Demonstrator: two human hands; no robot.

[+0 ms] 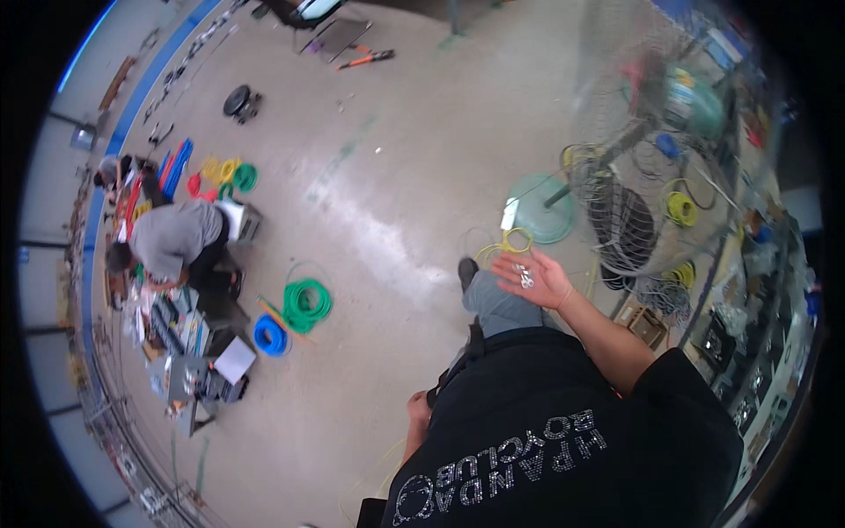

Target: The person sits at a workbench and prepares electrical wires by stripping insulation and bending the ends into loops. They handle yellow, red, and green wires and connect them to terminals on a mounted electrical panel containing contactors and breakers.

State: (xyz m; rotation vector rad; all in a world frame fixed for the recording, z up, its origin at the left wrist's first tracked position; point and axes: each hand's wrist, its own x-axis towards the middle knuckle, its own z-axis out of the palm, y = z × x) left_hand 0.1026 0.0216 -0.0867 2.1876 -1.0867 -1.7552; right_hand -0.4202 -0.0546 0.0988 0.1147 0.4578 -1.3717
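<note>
The right hand (pixel 539 278) lies palm up with its grip wide, fingers spread toward the upper left, and a small cluster of silvery metal pieces (pixel 525 276) rests loose in the palm; their count and long axis are too small to tell. The left hand (pixel 419 412) hangs low at the hip, and whether its grip is closed I cannot tell. Just beyond the right hand lie one yellow wire loop (pixel 509 243) and one round green fan base (pixel 542 209). To the left, bare concrete floor (pixel 387 176) leaves open room. Farther left lie one green cable coil (pixel 306 304) and one blue cable coil (pixel 271 335), beside a crouching person (pixel 172 239).
</note>
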